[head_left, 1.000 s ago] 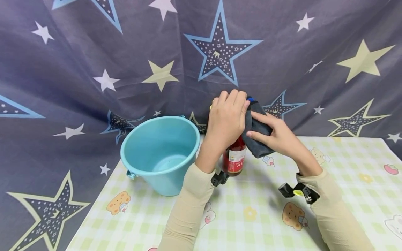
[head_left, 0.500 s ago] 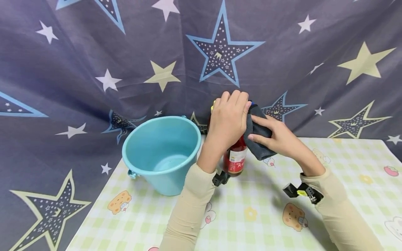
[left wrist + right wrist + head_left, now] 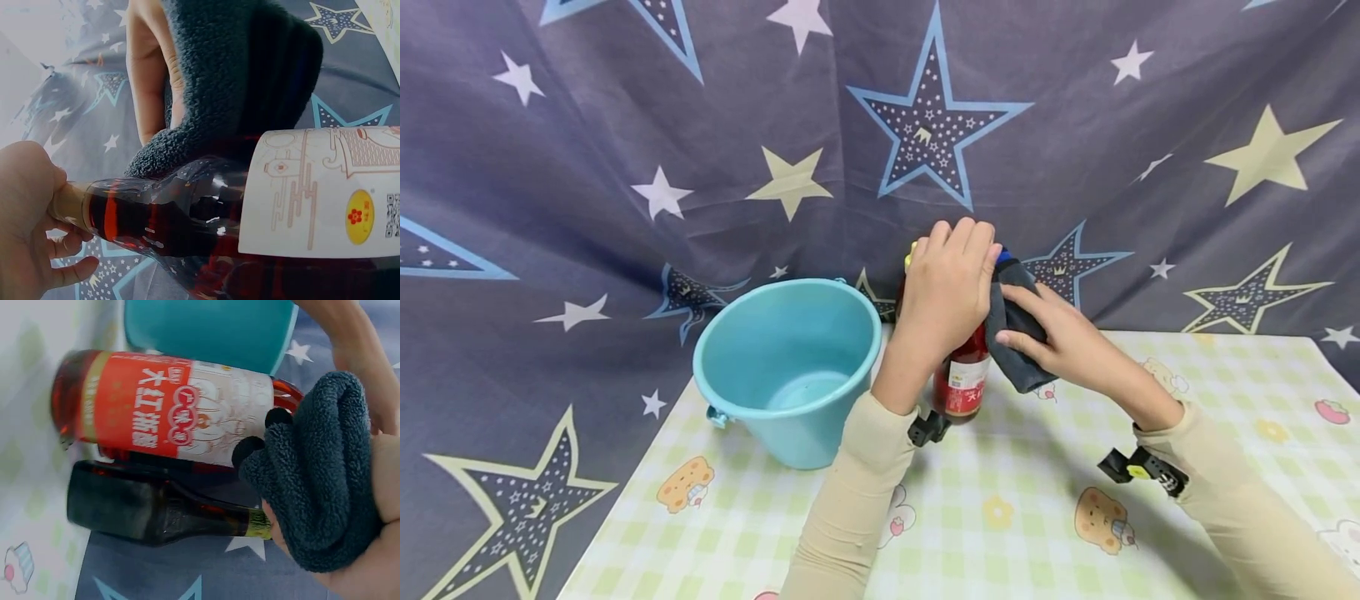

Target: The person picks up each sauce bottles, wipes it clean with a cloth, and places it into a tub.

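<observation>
My left hand [image 3: 943, 287] grips the top of a glass bottle of red vinegar [image 3: 962, 387], its fingers around the capped neck in the left wrist view. The bottle stands upright, with a red and white label [image 3: 156, 403]. My right hand [image 3: 1071, 337] holds a folded dark grey towel [image 3: 1021, 367] against the bottle's right side, high up by the shoulder. In the left wrist view the fuzzy towel [image 3: 209, 81] lies along the neck and shoulder. Part of the neck is hidden behind my left hand in the head view.
A light blue bucket [image 3: 703, 375] stands left of the bottle. Behind the towel is a dark bottle [image 3: 119, 500] with a yellow-green neck band. A yellow cap [image 3: 910, 252] and a blue cap [image 3: 1002, 255] peek out beside my left hand. A starry curtain [image 3: 1060, 100] hangs behind the checked tablecloth [image 3: 955, 542].
My right hand and the towel have shifted slightly right and down along the bottle, the right forearm swinging right. My left hand keeps its grip on the bottle top.
</observation>
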`<state>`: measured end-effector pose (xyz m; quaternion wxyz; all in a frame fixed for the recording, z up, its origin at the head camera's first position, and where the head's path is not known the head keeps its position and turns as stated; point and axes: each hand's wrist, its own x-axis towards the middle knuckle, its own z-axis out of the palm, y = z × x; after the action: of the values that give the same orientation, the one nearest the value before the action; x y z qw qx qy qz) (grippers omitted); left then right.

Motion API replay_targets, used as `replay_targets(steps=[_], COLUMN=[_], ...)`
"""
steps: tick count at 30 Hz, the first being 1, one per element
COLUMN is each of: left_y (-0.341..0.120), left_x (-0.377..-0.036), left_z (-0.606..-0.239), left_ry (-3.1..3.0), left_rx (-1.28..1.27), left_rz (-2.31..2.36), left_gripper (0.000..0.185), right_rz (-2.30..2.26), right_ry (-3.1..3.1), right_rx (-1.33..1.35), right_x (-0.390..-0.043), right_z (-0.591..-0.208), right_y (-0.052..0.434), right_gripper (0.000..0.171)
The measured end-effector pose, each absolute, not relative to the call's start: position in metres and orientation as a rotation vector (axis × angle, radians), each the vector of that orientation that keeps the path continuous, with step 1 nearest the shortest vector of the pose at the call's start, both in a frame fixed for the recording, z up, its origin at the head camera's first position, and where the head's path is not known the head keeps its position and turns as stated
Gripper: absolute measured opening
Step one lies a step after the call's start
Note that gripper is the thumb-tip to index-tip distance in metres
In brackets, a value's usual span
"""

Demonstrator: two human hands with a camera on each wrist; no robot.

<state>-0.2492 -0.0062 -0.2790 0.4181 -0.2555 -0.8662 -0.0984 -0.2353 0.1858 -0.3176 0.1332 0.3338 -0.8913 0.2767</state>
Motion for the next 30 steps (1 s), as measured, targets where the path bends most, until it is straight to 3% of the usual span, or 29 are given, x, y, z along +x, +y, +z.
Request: replay_targets(steps=[30], left_y=[-0.006], left_x=[-0.249], left_z=[-0.277], left_ry=[-2.191], left_rx=[-0.638], left_rz=[-0.246], left_gripper=[0.03], right_rz=[0.606], right_ry=[-2.595], right_rx=[0.983], right_x=[-0.23], right_z=[-0.331], right_y=[0.191], right_gripper=[0.06])
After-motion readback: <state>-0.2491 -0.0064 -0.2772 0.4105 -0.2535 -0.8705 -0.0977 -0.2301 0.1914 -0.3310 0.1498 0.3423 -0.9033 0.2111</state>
